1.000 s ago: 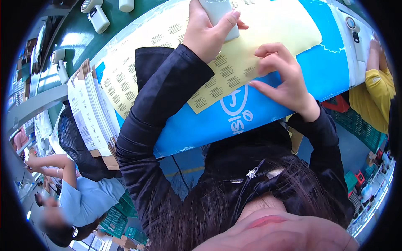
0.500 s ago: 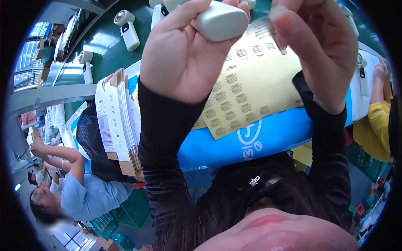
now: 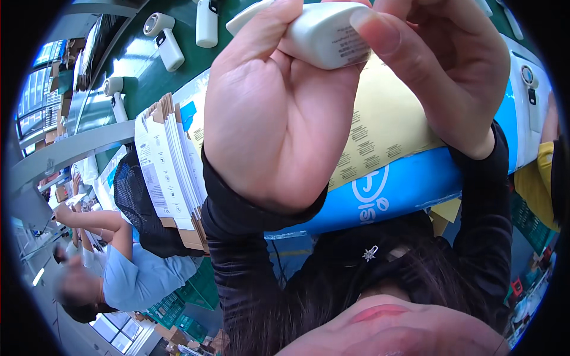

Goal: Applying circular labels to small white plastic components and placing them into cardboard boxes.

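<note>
A white handheld fan (image 3: 317, 32), its handle end turned toward me, lies in my left hand (image 3: 279, 118), whose fingers and thumb are closed around it. A clear label with small dark print (image 3: 351, 48) sits against the end of the handle. My right hand (image 3: 451, 77) pinches at the label's edge, thumb touching the handle; its other fingers curl behind. Whether the label is fully stuck down cannot be seen. Under both hands, a yellowish sheet of printed labels (image 3: 392, 113) rests on a blue and white plastic package (image 3: 415, 181).
Several white handheld fans, one of them at the upper left (image 3: 169, 47), lie on the green table (image 3: 133, 68). Flattened white cartons (image 3: 163, 172) are stacked left, beside a black mesh item (image 3: 133, 202). A person in light blue (image 3: 142, 279) works left; a yellow sleeve (image 3: 537, 184) shows right.
My right hand has brought the clear label from beside the fan onto its handle end. My left hand has turned the fan and shifted slightly right. The view has shifted a little.
</note>
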